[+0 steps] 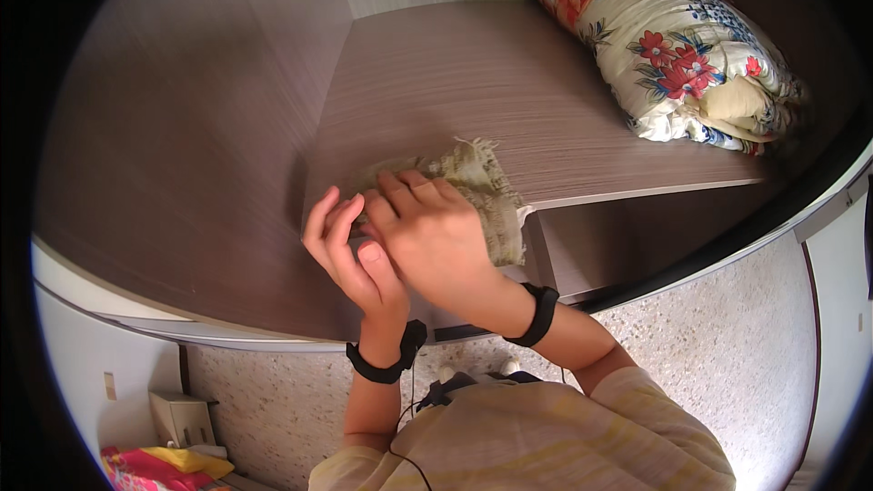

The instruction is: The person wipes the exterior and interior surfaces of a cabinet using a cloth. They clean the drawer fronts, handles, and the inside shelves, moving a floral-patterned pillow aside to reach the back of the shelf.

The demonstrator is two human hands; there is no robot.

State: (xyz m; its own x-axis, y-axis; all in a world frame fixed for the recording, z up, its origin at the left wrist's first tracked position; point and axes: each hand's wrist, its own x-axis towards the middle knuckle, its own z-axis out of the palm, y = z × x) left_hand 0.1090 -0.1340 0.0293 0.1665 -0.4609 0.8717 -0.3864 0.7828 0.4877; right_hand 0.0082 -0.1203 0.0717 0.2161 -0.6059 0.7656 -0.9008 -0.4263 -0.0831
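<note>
My right hand lies palm down over a frayed olive-beige cloth, fingers bent on it at the front left of a wood-grain shelf. The cloth's fringed end spreads out to the right of the hand and hangs past the shelf's front edge. Just left of it, my left hand is raised with the palm turned inward and the fingers apart. Its thumb is close against the right hand; whether they touch is hard to tell. The right palm and part of the cloth are hidden.
A bundled floral quilt rests at the shelf's right. The cabinet's side panel rises at left, and a lower compartment opens under the shelf. Below are a speckled floor, a small box-like cabinet and a pink-and-yellow fabric.
</note>
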